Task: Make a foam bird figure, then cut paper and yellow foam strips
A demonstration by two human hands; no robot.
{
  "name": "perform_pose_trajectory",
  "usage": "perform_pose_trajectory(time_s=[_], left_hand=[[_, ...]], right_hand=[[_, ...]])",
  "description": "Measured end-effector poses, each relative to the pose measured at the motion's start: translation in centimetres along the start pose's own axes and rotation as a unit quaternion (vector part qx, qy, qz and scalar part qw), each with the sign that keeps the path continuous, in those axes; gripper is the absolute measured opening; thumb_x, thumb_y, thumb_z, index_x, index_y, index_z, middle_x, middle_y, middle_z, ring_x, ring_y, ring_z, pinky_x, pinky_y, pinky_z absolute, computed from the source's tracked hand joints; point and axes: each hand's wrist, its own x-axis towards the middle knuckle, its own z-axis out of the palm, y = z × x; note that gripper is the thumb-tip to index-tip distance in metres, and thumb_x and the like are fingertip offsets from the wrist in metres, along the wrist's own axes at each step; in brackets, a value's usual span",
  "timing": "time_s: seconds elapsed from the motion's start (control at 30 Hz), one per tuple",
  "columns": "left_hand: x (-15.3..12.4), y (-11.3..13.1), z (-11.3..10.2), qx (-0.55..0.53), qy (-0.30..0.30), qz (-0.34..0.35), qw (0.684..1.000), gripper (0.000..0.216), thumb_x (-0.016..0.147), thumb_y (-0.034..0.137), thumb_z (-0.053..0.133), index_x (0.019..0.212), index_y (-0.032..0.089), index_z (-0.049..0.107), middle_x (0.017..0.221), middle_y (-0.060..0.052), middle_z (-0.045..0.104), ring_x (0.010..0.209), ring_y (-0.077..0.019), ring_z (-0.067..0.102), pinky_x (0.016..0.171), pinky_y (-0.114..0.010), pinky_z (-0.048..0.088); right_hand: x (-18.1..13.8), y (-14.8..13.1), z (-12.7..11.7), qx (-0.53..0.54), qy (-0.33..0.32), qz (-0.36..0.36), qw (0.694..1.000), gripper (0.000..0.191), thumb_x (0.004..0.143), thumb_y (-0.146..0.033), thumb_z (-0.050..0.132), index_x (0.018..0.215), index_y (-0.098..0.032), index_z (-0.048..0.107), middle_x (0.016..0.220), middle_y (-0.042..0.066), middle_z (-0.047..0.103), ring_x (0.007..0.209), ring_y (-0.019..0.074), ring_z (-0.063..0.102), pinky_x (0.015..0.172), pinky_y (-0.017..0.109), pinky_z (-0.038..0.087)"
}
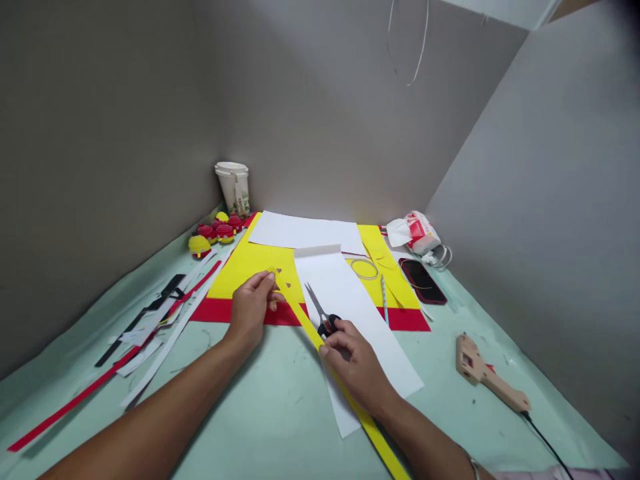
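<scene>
A long yellow paper strip runs slantwise between my hands, its lower end passing under my right forearm and out at the bottom of the view. My left hand pinches the strip's upper end, thumb against forefinger. Further down, the thumb and forefinger of my right hand grip the strip's edge. Black-handled scissors also hang from my right hand, their blades pointing up and left and slightly apart. Beneath lie a long white paper sheet and large yellow sheets over a red one.
A beige glue gun lies at right with its cord. A phone, tissue pack and wire coil sit further back. At left are paper scraps, a red strip, small red-yellow balls and a cup.
</scene>
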Motion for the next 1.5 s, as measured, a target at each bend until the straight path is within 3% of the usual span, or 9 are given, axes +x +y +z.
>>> perform_pose_trajectory(time_s=[0.47,0.6,0.77,0.93,1.1,1.27,1.37,1.5], left_hand=[[0.9,-0.2,-0.3,-0.016,0.02,-0.006,1.0,0.037,0.072,0.033,0.073,0.103,0.015,0.065,0.071,0.001,0.06,0.052,-0.0104,0.061,0.042,-0.018,0.04],[0.7,0.0,-0.2,-0.006,-0.001,-0.025,1.0,0.035,0.073,0.035,0.072,0.101,0.015,0.064,0.076,-0.001,0.063,0.054,-0.0112,0.063,0.043,-0.019,0.04],[0.4,0.2,-0.1,-0.016,-0.044,-0.048,0.998,0.028,0.075,0.038,0.071,0.085,0.015,0.061,0.075,-0.001,0.062,0.056,-0.0119,0.064,0.043,-0.018,0.039],[0.2,0.1,0.1,-0.028,-0.08,-0.083,0.993,0.036,0.076,0.047,0.069,0.084,0.013,0.06,0.073,-0.003,0.064,0.056,-0.0134,0.063,0.043,-0.02,0.039],[-0.7,-0.2,0.3,0.024,-0.166,-0.025,0.985,0.04,0.081,0.054,0.062,0.086,0.014,0.065,0.074,-0.006,0.068,0.057,-0.014,0.061,0.047,-0.022,0.04],[-2.3,0.0,0.7,0.144,-0.221,0.045,0.964,0.034,0.081,0.049,0.064,0.068,0.017,0.063,0.052,0.001,0.059,0.048,-0.012,0.052,0.05,-0.023,0.038],[-2.7,0.2,0.9,0.175,-0.221,0.035,0.959,0.035,0.079,0.047,0.066,0.06,0.019,0.058,0.05,0.001,0.06,0.046,-0.012,0.051,0.048,-0.023,0.037],[-2.2,0.1,0.7,0.157,-0.177,0.028,0.971,0.035,0.078,0.047,0.066,0.06,0.019,0.057,0.049,0.0,0.061,0.045,-0.0129,0.052,0.048,-0.023,0.037]], right_hand=[[0.1,-0.4,-0.1,0.019,0.009,0.035,0.999,0.018,0.082,-0.028,0.058,0.067,-0.021,0.064,0.108,0.006,0.061,0.124,0.0263,0.053,0.097,0.031,0.042],[0.2,-0.4,-0.2,0.011,0.016,0.036,0.999,0.019,0.082,-0.029,0.058,0.066,-0.022,0.063,0.104,0.006,0.062,0.124,0.027,0.053,0.096,0.032,0.042],[0.3,-0.3,-0.2,0.011,0.028,0.034,0.999,0.019,0.081,-0.028,0.058,0.064,-0.022,0.063,0.101,0.005,0.063,0.122,0.0262,0.054,0.095,0.031,0.042],[0.3,-0.1,-0.1,0.014,0.03,0.025,0.999,0.019,0.081,-0.028,0.057,0.065,-0.022,0.063,0.096,0.005,0.063,0.12,0.0259,0.055,0.092,0.03,0.043],[0.4,0.1,-0.1,0.01,0.038,0.022,0.999,0.02,0.082,-0.03,0.057,0.067,-0.022,0.065,0.096,0.004,0.063,0.117,0.025,0.056,0.091,0.029,0.043],[0.5,0.4,-0.1,0.011,0.045,0.02,0.999,0.02,0.083,-0.032,0.056,0.069,-0.021,0.065,0.095,0.004,0.062,0.109,0.0237,0.059,0.086,0.027,0.045],[0.5,0.5,0.0,0.009,0.046,0.017,0.999,0.021,0.083,-0.034,0.057,0.069,-0.022,0.066,0.094,0.004,0.063,0.108,0.024,0.058,0.086,0.028,0.045],[0.5,0.5,0.0,0.007,0.04,0.011,0.999,0.02,0.083,-0.035,0.059,0.069,-0.022,0.066,0.095,0.004,0.063,0.109,0.0241,0.059,0.085,0.028,0.046]])
